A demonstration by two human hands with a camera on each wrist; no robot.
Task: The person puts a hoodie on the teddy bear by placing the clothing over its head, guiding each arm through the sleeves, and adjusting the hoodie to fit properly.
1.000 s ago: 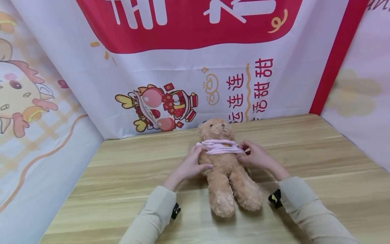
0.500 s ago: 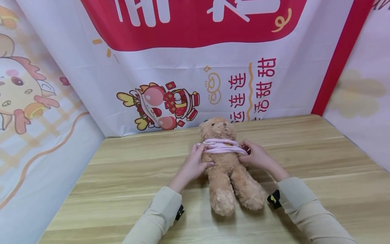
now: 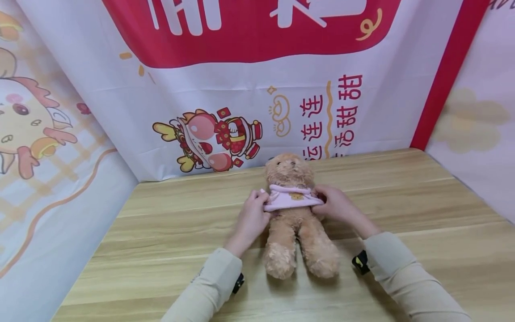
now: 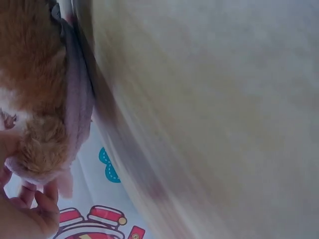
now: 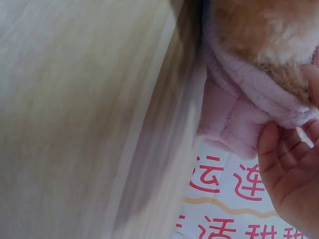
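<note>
A brown teddy bear [image 3: 290, 170] lies on its back on the wooden table [image 3: 185, 210], head toward the back wall. Round its chest sits a pink shirt [image 3: 287, 200] with a small bear print on the front. My left hand [image 3: 250, 218] pinches the shirt's lower edge at the bear's left-of-picture side. On the opposite side my right hand [image 3: 338, 205] grips the same hem between thumb and fingers. In the right wrist view, the pink cloth [image 5: 234, 114] runs under the brown fur to my curled fingers. The left wrist view shows fingers [image 4: 47, 199] at the cloth edge.
A white and red printed cloth [image 3: 241, 89] hangs upright behind the table's back edge, close to the bear's head. Printed cloths also stand at the left [image 3: 52, 134] and right [image 3: 479, 120]. A dark wrist device [image 3: 360, 262] sits at the right sleeve.
The shirt, bunched up before, is now pulled lower and smoother, showing its print. Both hands moved slightly, the left's thumb leaving the bear's belly. The bear's legs shifted a little left.
</note>
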